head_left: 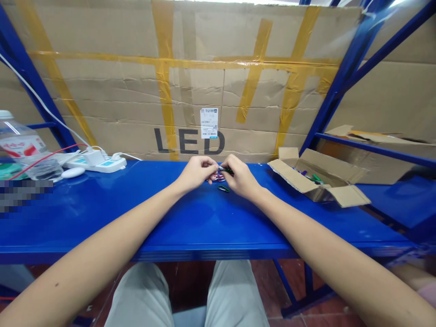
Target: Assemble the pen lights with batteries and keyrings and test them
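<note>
Both hands are meeting over the blue counter (136,213): left hand (196,173) and right hand (240,178) are pinching small coloured clips (221,175), one green clip (223,188) lying below.

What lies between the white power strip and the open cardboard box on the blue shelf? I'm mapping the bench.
The head view shows both hands, left hand and right hand, pinching small coloured clips there; otherwise bare blue shelf.

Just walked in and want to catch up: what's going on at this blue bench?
A seated person has both hands together over the blue bench. The left hand and right hand pinch small coloured clips; one green clip lies beneath them. An open cardboard box holding more sits to the right.
</note>
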`<action>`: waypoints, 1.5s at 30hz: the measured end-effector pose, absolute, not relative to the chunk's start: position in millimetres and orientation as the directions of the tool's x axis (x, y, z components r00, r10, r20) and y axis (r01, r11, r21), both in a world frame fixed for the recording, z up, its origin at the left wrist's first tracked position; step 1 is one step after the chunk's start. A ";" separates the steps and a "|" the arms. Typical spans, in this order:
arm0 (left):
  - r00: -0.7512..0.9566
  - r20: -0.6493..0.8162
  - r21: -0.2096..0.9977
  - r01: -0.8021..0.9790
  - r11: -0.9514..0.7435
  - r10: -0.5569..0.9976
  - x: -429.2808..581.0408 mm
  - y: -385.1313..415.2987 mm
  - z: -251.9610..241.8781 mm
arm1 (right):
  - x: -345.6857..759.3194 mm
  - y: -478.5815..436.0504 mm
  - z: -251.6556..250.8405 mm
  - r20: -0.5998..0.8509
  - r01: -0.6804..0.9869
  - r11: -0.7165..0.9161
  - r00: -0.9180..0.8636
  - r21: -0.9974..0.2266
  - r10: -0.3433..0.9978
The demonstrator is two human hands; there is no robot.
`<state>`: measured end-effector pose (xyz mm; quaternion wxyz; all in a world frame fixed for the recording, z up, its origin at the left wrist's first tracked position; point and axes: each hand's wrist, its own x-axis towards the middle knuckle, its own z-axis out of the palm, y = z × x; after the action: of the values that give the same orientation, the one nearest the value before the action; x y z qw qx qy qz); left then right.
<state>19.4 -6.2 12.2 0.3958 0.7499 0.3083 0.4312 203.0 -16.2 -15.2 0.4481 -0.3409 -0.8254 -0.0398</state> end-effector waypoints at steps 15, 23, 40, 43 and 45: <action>0.487 0.459 0.790 0.159 -0.592 0.743 15.5 -6.7 11.7 | 196.4 -19.6 -12.9 0.643 0.446 0.664 -0.225 -0.600 0.732; 0.446 0.484 0.791 0.143 -0.594 0.753 17.7 -5.3 8.1 | 199.4 -17.2 -10.7 0.611 0.352 0.628 -0.174 -0.694 0.772; 0.389 0.556 0.710 0.237 -0.663 0.734 24.0 -10.8 1.4 | 199.1 -23.9 -0.6 0.426 0.262 0.488 -0.259 -0.833 0.867; 0.336 0.517 0.793 0.158 -0.588 0.787 26.1 -10.2 2.9 | 196.4 -21.4 -5.7 0.530 0.336 0.570 -0.209 -0.750 0.822; 0.321 0.489 0.831 0.113 -0.545 0.811 26.3 -10.0 5.2 | 196.7 -19.1 -9.3 0.625 0.390 0.649 -0.206 -0.653 0.753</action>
<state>26.3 -10.0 5.2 0.3569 0.7300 0.3164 0.4895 196.7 -19.1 -9.3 0.5038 -0.3782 -0.7555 0.1800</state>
